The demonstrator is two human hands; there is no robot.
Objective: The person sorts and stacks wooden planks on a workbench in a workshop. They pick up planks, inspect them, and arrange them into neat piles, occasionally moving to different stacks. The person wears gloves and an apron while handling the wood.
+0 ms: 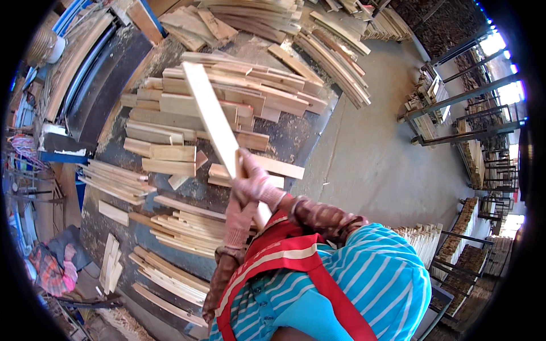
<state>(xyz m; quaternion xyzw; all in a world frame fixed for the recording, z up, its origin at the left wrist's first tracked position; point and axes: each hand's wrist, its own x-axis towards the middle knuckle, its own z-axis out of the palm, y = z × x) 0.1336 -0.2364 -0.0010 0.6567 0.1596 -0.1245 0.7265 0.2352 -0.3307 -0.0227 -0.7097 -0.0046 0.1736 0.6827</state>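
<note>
A long, pale wooden board [207, 111] slants up and away from my body, its near end close to my red apron [278, 250]. My right hand [259, 179], in a pinkish knit glove, is closed round the board's lower part. Just below it, my left hand [239, 219], gloved alike, grips the same board; its fingers are partly hidden. The board's far end stands over a spread of loose boards [193, 105] on the dark table [278, 139]. Beside my hands lies a short plank [278, 166].
Stacked narrow boards [187, 230] lie at the table's near left, with a bundle of long strips [335, 65] at the far right. A machine with a dark bed [105, 85] stands at the far left. Another person [54, 264] is at the lower left. Metal racks [472, 108] with timber line the right.
</note>
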